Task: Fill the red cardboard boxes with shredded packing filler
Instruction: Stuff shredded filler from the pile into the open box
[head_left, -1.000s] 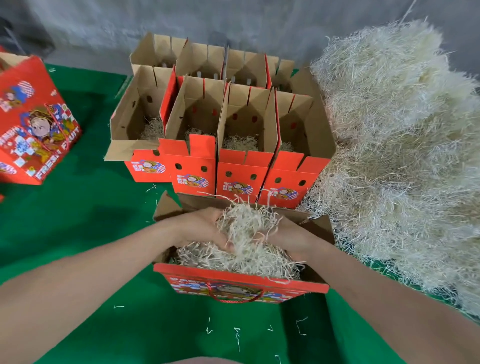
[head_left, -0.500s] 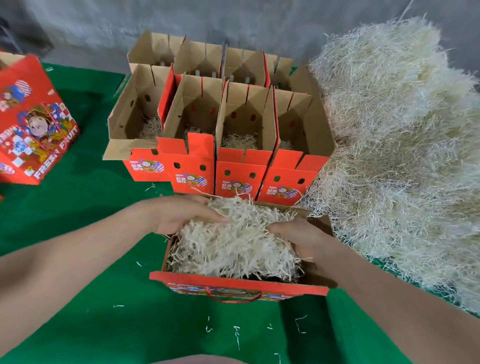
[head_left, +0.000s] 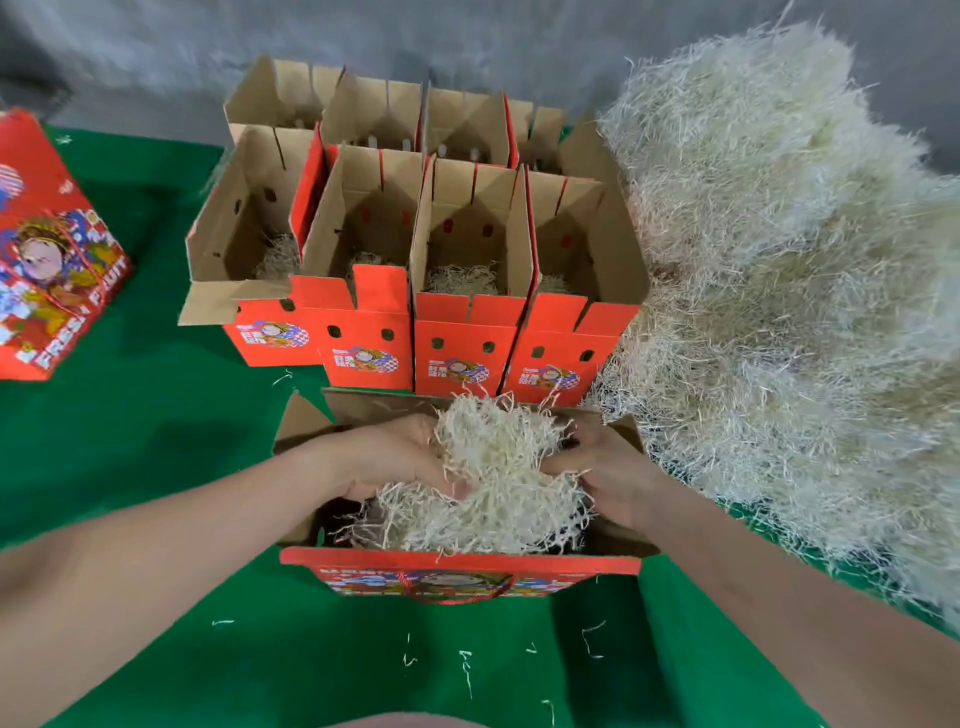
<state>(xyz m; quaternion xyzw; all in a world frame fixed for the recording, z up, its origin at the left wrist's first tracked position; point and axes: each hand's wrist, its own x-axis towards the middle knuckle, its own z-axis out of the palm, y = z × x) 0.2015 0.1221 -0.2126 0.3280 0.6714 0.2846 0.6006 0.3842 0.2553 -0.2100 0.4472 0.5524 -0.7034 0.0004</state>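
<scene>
Filler (head_left: 493, 467): in the near box (head_left: 460, 564), bunched up between both hands.
Feel: light, soft and springy, I think; bits drop off easily.
Where to grab: scoop from both sides.
Left hand (head_left: 387, 454): fingers curled round the filler.
Right hand (head_left: 610, 475): fingers curled round it too.
Direction: strands point every way; the box opens upward, long side left to right.

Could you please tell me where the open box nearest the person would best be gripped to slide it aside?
Probably by its two short end walls, left hand from the left, right hand from the right. The open box is wide, open on top and heaped with filler, so lifting by the cord handle on its near face alone would likely tilt it.
</scene>
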